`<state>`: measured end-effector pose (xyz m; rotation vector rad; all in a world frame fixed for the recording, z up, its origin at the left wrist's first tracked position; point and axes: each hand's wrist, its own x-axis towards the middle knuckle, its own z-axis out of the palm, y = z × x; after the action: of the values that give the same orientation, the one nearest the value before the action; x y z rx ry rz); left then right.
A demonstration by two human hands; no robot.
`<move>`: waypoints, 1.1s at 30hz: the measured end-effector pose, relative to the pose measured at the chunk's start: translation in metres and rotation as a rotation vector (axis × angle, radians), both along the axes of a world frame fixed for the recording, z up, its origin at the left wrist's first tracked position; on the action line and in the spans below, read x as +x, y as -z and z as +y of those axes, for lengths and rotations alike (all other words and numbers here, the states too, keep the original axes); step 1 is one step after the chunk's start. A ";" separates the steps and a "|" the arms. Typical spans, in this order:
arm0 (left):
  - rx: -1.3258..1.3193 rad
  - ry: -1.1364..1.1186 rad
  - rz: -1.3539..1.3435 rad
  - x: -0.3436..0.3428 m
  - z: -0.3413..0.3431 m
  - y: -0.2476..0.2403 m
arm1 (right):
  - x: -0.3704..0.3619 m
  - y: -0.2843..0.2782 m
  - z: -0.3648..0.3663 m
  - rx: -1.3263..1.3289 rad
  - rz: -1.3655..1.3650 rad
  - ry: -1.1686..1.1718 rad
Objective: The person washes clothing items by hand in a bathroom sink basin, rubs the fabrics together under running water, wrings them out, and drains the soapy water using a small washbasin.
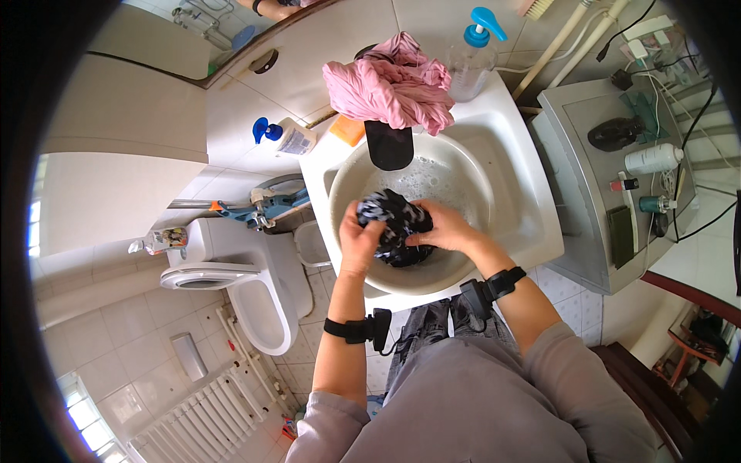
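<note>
A bunched black cloth [401, 231] with white patches, foam or pattern, is gripped between my two hands over a round pale basin [485, 185]. My left hand [360, 238] closes on its left side, the thumb pressed across the top. On the right side, my right hand [444, 228] pinches the cloth between thumb and fingers. Sudsy water [432, 177] lies beneath and beyond the cloth. The basin sits in a white sink [529, 208]. A wrung pink cloth [386, 85] is draped over the dark tap [389, 147] at the back.
An orange bar [347, 130] and a blue-capped pump bottle [293, 139] are at the sink's back left. A clear pump bottle [471, 69] stands at the back right. A grey washing machine [571, 147] bearing bottles is to the right; a toilet [266, 312] is left.
</note>
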<state>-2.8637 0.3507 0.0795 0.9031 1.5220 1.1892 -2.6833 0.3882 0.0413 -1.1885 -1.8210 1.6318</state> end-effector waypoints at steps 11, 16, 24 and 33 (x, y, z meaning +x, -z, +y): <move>-0.247 -0.139 0.235 -0.011 0.020 0.064 | 0.003 0.030 0.054 -0.242 -0.264 0.383; -0.512 0.243 0.611 0.003 0.017 0.100 | -0.019 0.051 0.028 0.024 -0.766 0.013; -0.456 -0.311 -0.894 -0.003 0.026 0.091 | -0.023 0.068 0.034 -0.043 0.025 0.176; -0.161 -0.050 -1.094 -0.019 0.008 0.102 | -0.065 -0.037 -0.019 0.399 0.025 0.050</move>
<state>-2.8826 0.3582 -0.0226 0.0210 0.7128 1.2478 -2.7481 0.3691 0.0781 -1.0184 -1.9643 1.1742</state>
